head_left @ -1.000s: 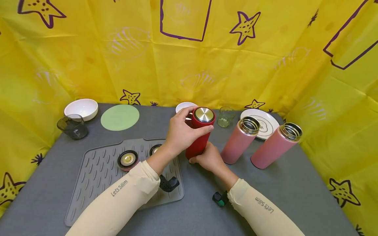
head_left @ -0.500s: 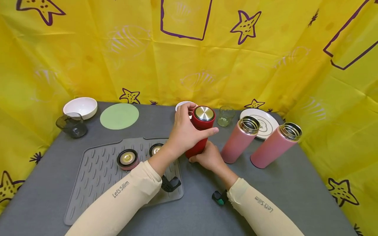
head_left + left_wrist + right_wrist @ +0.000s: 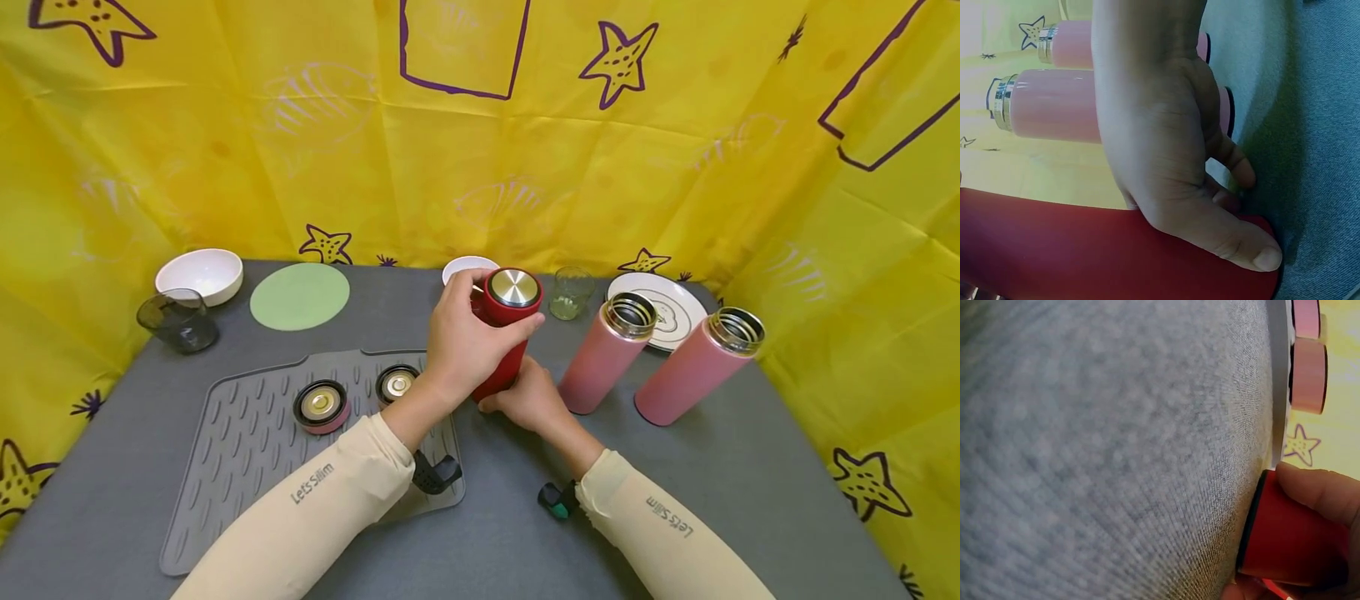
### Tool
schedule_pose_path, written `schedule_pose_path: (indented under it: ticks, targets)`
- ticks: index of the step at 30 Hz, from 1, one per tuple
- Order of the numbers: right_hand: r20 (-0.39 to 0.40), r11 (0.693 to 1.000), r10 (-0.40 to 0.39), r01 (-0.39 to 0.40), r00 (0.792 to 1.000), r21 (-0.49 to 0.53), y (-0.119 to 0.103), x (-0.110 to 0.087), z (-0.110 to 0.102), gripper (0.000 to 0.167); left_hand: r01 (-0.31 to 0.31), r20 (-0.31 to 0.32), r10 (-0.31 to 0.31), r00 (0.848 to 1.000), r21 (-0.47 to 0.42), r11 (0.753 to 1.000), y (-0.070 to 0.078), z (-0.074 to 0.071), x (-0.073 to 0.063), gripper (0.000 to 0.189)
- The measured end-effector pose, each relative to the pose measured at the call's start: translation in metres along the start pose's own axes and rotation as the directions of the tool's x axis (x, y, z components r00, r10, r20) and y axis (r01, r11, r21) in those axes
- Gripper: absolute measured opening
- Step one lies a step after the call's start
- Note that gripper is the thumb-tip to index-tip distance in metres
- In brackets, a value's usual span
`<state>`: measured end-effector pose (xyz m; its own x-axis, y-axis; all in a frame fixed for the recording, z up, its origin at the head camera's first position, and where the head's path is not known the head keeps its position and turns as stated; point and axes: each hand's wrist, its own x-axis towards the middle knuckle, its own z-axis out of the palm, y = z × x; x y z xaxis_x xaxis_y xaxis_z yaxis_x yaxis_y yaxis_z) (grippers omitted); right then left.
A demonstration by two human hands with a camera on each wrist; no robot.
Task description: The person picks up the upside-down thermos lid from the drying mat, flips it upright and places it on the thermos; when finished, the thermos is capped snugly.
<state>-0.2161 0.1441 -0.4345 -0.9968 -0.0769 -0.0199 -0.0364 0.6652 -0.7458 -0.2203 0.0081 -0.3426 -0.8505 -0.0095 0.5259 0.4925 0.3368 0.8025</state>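
Note:
A red thermos (image 3: 501, 379) stands upright on the table between both hands, topped by a red lid with a silver disc (image 3: 514, 287). My left hand (image 3: 471, 337) curls round the lid, thumb on the near side. Lower down, my right hand (image 3: 528, 400) grips the body by its base. The left wrist view shows the right hand (image 3: 1160, 144) on the red thermos (image 3: 1085, 250), its thumb close to the black-edged bottom. In the right wrist view, a thumb (image 3: 1322, 490) presses the red thermos (image 3: 1291, 537) there too.
Two pink thermoses (image 3: 607, 358) stand uncapped at right, near a patterned white plate (image 3: 686, 300). Two pink lids (image 3: 321, 408) lie upside down on a grey drying mat (image 3: 247, 467). Behind are a green disc (image 3: 300, 296), white bowl (image 3: 201, 275), dark glass (image 3: 180, 325) and clear glass (image 3: 570, 292).
Half a second ago the left thumb stuck out past the lid; now it lies back against it, with the left hand turned slightly. The right hand keeps its grip at the base.

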Motion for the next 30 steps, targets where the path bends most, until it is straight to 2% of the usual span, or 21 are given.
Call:
schedule_pose_path:
  ticks: [4, 8, 12, 16, 21, 24, 26, 30]
  targets:
    - [0.001, 1.0, -0.007, 0.007, 1.0, 0.0, 0.0, 0.001, 0.0, 0.051, -0.046, -0.018, 0.046, 0.999, -0.007, 0.999, -0.002, 0.0, 0.0, 0.065]
    - [0.005, 1.0, -0.004, 0.004, 1.0, 0.01, -0.002, 0.0, 0.0, 0.05, -0.071, -0.01, 0.071, 0.997, -0.019, 0.997, -0.003, -0.001, 0.001, 0.065]
    - [0.007, 1.0, 0.001, -0.001, 1.0, 0.014, -0.002, 0.0, 0.0, 0.049, -0.09, 0.018, 0.09, 0.996, -0.003, 0.996, -0.004, -0.005, 0.002, 0.067]
    - [0.003, 1.0, 0.011, -0.011, 1.0, 0.012, -0.003, -0.001, 0.0, 0.049, -0.102, 0.076, 0.101, 0.992, 0.002, 0.995, -0.005, -0.008, 0.006, 0.066]
    - [0.0, 1.0, 0.01, -0.01, 1.0, 0.013, -0.003, -0.001, -0.001, 0.05, -0.054, 0.164, 0.054, 0.985, -0.003, 0.999, -0.003, -0.013, 0.01, 0.064]
    - [0.002, 1.0, 0.009, -0.009, 1.0, 0.014, -0.002, -0.001, -0.001, 0.05, -0.013, 0.188, 0.012, 0.982, 0.001, 1.0, -0.001, -0.013, 0.01, 0.068]
    - [0.005, 1.0, 0.009, -0.009, 1.0, 0.016, -0.002, -0.001, -0.001, 0.05, 0.013, 0.176, -0.013, 0.984, -0.003, 1.0, 0.0, -0.011, 0.009, 0.073]
    - [0.013, 1.0, 0.005, -0.005, 1.0, 0.016, -0.002, -0.001, 0.0, 0.05, 0.061, 0.088, -0.059, 0.994, -0.017, 0.998, 0.001, -0.005, 0.005, 0.077]
